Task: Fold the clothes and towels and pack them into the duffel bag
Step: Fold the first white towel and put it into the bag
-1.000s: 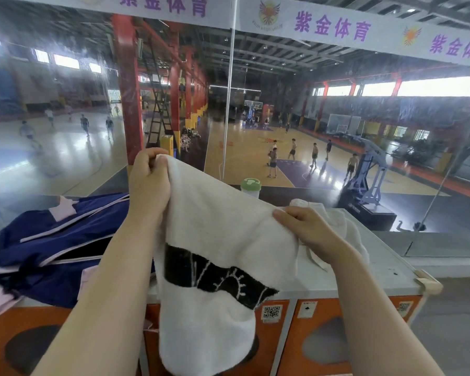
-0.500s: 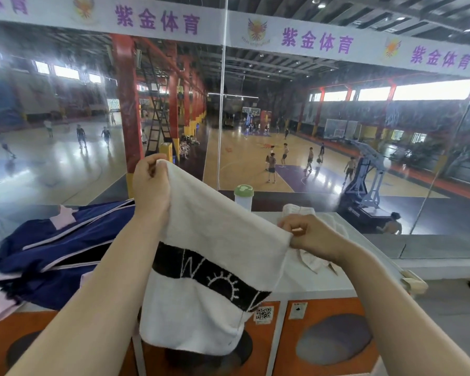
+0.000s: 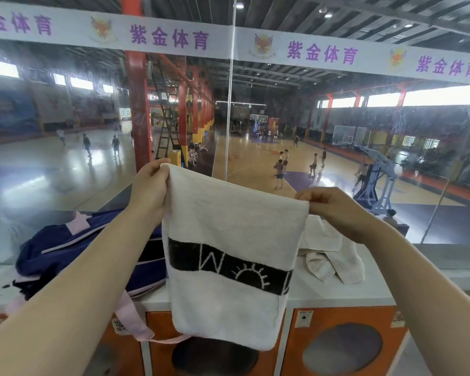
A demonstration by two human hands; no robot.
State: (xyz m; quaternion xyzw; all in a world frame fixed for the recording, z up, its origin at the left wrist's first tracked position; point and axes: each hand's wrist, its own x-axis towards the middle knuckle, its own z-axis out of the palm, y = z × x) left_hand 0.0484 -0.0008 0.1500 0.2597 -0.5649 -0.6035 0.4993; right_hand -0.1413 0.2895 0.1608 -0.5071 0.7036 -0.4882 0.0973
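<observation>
A white towel [image 3: 228,221] with a black lettered band hangs flat in the air in front of me. My left hand [image 3: 149,189] pinches its top left corner and my right hand [image 3: 334,208] pinches its top right corner. The navy duffel bag [image 3: 65,251] with pink trim lies on the white counter top [image 3: 337,293] to the left, partly hidden by my left arm. A crumpled cream cloth [image 3: 329,253] lies on the counter behind the towel at the right.
The counter tops orange cabinet fronts [image 3: 337,346] with round dark windows. A glass wall [image 3: 228,118] stands just behind the counter, and a sports hall with players lies beyond it. A pink bag strap [image 3: 132,321] hangs over the counter's front edge.
Both hands have risen and spread apart, so the towel now hangs taut and flat between them. My right hand has shifted from the bunched edge to the top right corner.
</observation>
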